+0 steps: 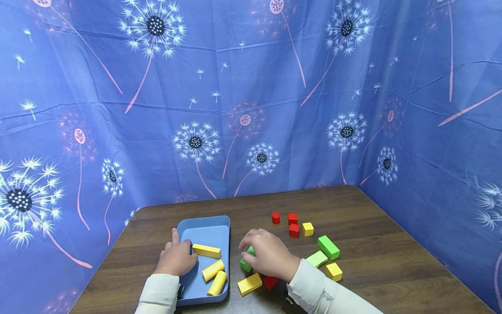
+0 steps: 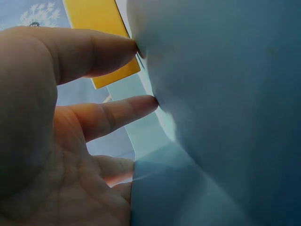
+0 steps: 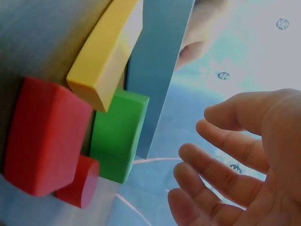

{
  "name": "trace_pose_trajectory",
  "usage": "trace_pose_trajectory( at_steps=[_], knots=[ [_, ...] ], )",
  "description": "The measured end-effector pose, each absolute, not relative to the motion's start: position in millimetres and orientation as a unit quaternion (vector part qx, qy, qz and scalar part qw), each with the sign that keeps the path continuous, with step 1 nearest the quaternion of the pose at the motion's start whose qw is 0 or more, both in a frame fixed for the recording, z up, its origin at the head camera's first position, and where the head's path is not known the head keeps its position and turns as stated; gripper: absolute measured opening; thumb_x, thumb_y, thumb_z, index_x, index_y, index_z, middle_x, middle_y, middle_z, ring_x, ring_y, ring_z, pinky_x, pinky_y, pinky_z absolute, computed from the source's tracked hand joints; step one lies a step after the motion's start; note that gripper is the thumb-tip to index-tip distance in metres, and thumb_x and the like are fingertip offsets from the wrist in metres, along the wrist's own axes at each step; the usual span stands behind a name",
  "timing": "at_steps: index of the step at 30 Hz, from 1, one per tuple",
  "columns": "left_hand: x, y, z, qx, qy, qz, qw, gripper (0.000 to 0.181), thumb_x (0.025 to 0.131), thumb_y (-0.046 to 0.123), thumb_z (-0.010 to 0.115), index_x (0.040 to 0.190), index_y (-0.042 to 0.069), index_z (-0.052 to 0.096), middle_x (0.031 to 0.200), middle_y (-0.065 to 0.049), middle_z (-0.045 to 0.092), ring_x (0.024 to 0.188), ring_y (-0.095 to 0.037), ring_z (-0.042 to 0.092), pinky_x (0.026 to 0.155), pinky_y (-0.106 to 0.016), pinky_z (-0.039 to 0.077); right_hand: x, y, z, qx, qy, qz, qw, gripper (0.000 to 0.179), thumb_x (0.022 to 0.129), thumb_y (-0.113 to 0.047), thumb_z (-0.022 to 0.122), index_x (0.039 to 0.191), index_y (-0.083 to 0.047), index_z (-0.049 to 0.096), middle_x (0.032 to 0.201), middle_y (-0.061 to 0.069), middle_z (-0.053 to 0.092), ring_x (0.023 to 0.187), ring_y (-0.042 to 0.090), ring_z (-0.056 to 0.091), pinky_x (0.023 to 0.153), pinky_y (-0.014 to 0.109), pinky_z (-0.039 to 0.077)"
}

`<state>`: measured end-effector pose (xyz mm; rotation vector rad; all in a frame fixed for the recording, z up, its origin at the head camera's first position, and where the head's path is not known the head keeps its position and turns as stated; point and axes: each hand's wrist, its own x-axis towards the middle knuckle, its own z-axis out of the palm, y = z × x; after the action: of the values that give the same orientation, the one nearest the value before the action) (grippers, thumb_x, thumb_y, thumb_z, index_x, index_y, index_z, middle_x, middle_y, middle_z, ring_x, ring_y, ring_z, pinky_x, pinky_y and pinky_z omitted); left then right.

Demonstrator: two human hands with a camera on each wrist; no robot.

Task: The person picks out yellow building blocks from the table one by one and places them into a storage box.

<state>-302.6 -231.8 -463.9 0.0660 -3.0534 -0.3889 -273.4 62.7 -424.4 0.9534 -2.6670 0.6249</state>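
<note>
In the head view, your left hand (image 1: 177, 257) lies in the blue tray (image 1: 208, 233), perhaps keeping it steady. The tray has three yellow pieces (image 1: 213, 270); its walls seem to stop them rolling off. Your right hand (image 1: 270, 250) is just over a green block (image 1: 245, 265), maybe to be near it. On the table (image 1: 376, 244) you can see three yellow blocks (image 1: 249, 284), three green ones and at least four red pieces (image 1: 294, 230).

In the left wrist view, your fingers are stretched apart, tips on a blue surface, gripping nothing.

In the right wrist view, your fingers bend softly, empty, beside one yellow, one green and two red pieces.
</note>
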Motion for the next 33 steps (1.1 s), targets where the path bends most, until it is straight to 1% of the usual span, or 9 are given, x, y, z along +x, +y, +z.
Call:
trace_pose_trajectory(
  at_steps=[4,9,14,19,26,33],
  knots=[
    [-302,-230,-461,0.023,-0.991,-0.126,0.031,0.053,0.088,0.027,0.072,0.131,-0.003,0.066,0.163,-0.043,0.012,0.123,-0.056,0.051,0.1,-0.072,0.042,-277,66,-425,0.322,-0.915,0.211,0.123,0.012,0.093,-0.027,0.074,0.103,-0.024,0.08,0.106,-0.011,0.072,0.097,0.009,0.064,0.079,0.03,0.056],
    [-302,-230,-460,0.023,-0.991,-0.124,0.035,0.052,0.088,0.027,0.072,0.13,-0.003,0.066,0.162,-0.043,0.013,0.122,-0.056,0.052,0.099,-0.072,0.043,-284,71,-427,0.295,-0.926,0.203,0.119,0.014,0.094,-0.029,0.074,0.106,-0.023,0.079,0.108,-0.009,0.071,0.099,0.011,0.065,0.081,0.033,0.057],
    [-305,-231,-463,0.026,-0.991,-0.128,0.035,0.053,0.088,0.026,0.071,0.131,-0.004,0.066,0.163,-0.042,0.011,0.124,-0.056,0.05,0.101,-0.072,0.043,-293,77,-430,0.278,-0.929,0.207,0.126,0.016,0.092,-0.025,0.075,0.107,-0.02,0.079,0.111,-0.005,0.072,0.102,0.017,0.067,0.083,0.037,0.059],
    [-307,-233,-464,0.026,-0.991,-0.129,0.034,0.054,0.088,0.027,0.071,0.133,-0.004,0.065,0.164,-0.042,0.011,0.126,-0.057,0.049,0.102,-0.073,0.041,-302,83,-433,0.259,-0.933,0.205,0.14,0.018,0.091,-0.024,0.074,0.107,-0.019,0.079,0.11,-0.004,0.073,0.103,0.018,0.068,0.085,0.038,0.059],
    [-307,-234,-463,0.017,-0.991,-0.128,0.039,0.053,0.088,0.027,0.07,0.132,-0.003,0.066,0.162,-0.044,0.012,0.124,-0.058,0.05,0.1,-0.073,0.043,-308,88,-434,0.24,-0.937,0.196,0.16,0.017,0.09,-0.023,0.075,0.105,-0.018,0.079,0.109,-0.001,0.073,0.102,0.024,0.068,0.079,0.04,0.057],
    [-306,-235,-463,0.012,-0.99,-0.133,0.04,0.055,0.088,0.027,0.07,0.133,-0.004,0.065,0.162,-0.043,0.011,0.124,-0.057,0.05,0.1,-0.073,0.042,-312,91,-436,0.217,-0.941,0.185,0.181,0.018,0.087,-0.023,0.074,0.103,-0.018,0.079,0.107,-0.001,0.074,0.1,0.027,0.068,0.077,0.042,0.055]
  ],
)
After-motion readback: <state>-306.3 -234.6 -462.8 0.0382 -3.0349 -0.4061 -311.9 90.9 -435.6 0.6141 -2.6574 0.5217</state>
